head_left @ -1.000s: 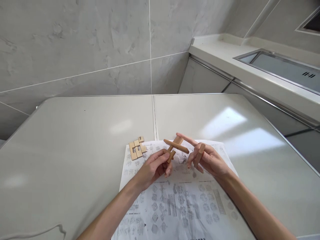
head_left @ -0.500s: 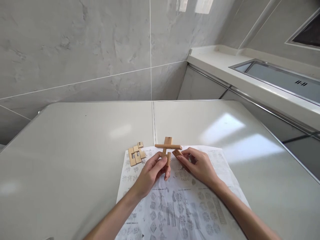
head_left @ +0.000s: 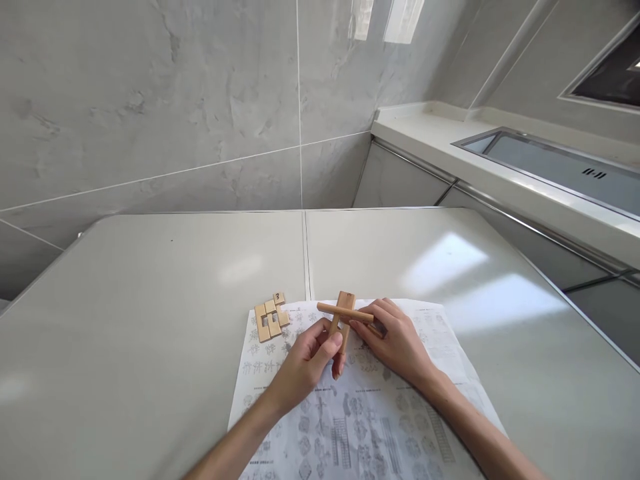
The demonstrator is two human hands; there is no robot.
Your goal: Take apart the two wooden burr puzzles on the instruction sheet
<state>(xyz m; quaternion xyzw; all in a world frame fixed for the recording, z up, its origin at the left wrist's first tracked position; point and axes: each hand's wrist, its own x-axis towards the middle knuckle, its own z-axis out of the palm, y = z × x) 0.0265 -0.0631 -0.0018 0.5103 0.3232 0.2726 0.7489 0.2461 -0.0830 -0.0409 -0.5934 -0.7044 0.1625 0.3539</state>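
- The grey tiled wall [head_left: 150, 100] fills the upper part of the view, with a pale counter [head_left: 440, 133] and a steel-rimmed inset panel [head_left: 560, 163] running off to the right.
- The grey table [head_left: 125, 320] spans the lower part of the view; a seam runs down its middle, splitting it into 2 panels.
- A printed instruction sheet [head_left: 370, 413] lies flat on the table at the near edge, covered in small diagrams, under both hands.
- The left hand [head_left: 307, 363] reaches in from the lower left. Its thumb and fingers are pinched closed on the lower end of the upright bar of a wooden cross assembly [head_left: 344, 313], holding it above the sheet.
- The right hand [head_left: 395, 340] comes in from the lower right, just beside the left hand. Its fingertips close on the right end of the assembly's horizontal bar; a further wooden piece may sit under the fingers, but that is hidden.
- The wooden cross assembly is made of 2 notched bars, 1 standing roughly upright and 1 lying across it, raised between the hands over the sheet's far edge.
- A cluster of loose wooden pieces [head_left: 271, 318] rests on the table just left of the sheet's far corner, near the seam, apart from both hands. 1 small block there carries the mark 3.
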